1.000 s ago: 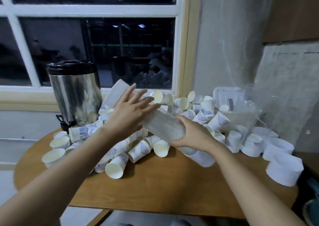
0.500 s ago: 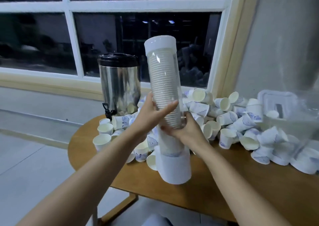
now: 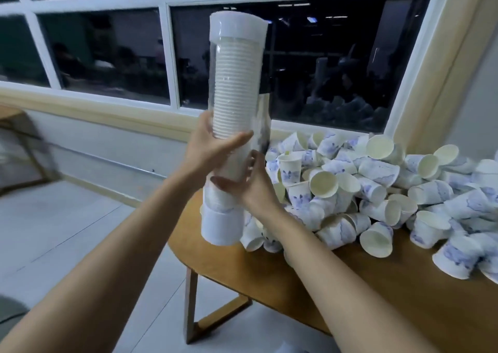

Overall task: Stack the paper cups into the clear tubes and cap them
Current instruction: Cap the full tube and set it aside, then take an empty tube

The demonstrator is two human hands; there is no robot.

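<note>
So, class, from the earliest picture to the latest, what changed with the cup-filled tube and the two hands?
The clear tube was swung from lying tilted over the pile to upright. The left hand, earlier open and flat on it, now grips it; the right hand keeps its hold lower down. The loose paper cups stay heaped on the wooden table.

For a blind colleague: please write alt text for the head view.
The left hand and right hand hold a clear tube upright, full of stacked paper cups, capped white at both ends. Many loose paper cups lie heaped on a wooden table below a dark window.
</note>
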